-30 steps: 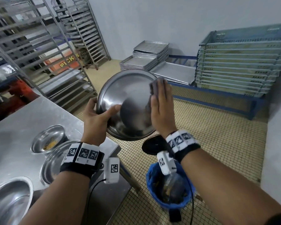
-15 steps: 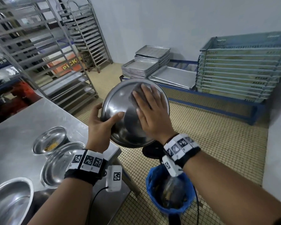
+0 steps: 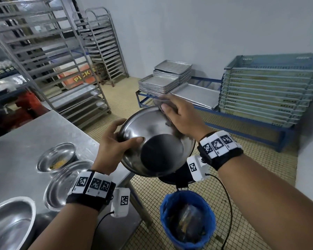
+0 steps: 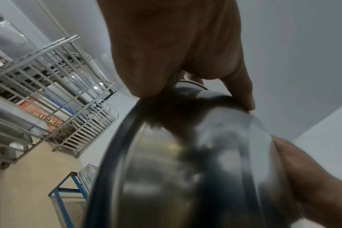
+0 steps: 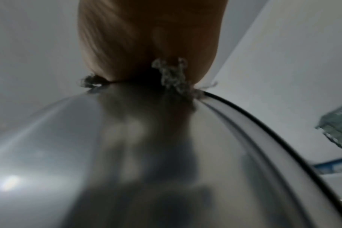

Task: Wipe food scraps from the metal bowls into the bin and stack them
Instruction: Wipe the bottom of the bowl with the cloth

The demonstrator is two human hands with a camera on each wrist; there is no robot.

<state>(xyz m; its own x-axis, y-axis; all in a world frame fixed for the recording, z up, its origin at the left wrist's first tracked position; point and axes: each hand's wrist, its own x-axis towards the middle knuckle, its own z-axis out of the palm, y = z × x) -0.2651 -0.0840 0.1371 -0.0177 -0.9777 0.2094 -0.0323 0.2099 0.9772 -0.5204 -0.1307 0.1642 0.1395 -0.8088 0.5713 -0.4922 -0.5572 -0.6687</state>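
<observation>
I hold a large steel bowl (image 3: 152,134) tilted above the blue-lined bin (image 3: 170,201). My left hand (image 3: 124,134) grips its left rim, thumb inside and fingers behind. My right hand (image 3: 177,114) grips a grey cloth (image 3: 161,101) with bent fingers and presses it on the inner wall at the far rim. The left wrist view shows the left hand (image 4: 176,54) clamped on the bowl (image 4: 185,169). In the right wrist view, cloth (image 5: 172,77) frays out from under my right hand (image 5: 146,38), against the bowl (image 5: 127,154). No scraps show inside the bowl.
On the steel table (image 3: 25,138) stand a small bowl with yellow scraps (image 3: 56,157), a shallow bowl (image 3: 61,184) and a bigger bowl (image 3: 9,226). A black lid (image 3: 175,175) hangs under the held bowl. Tray racks (image 3: 52,60) stand left; trays and crates (image 3: 267,92) lie behind.
The bowl has tipped from nearly upright to a flatter tilt and come lower. My right hand slid the cloth from the bowl's middle up to its far rim, and its fingers bent.
</observation>
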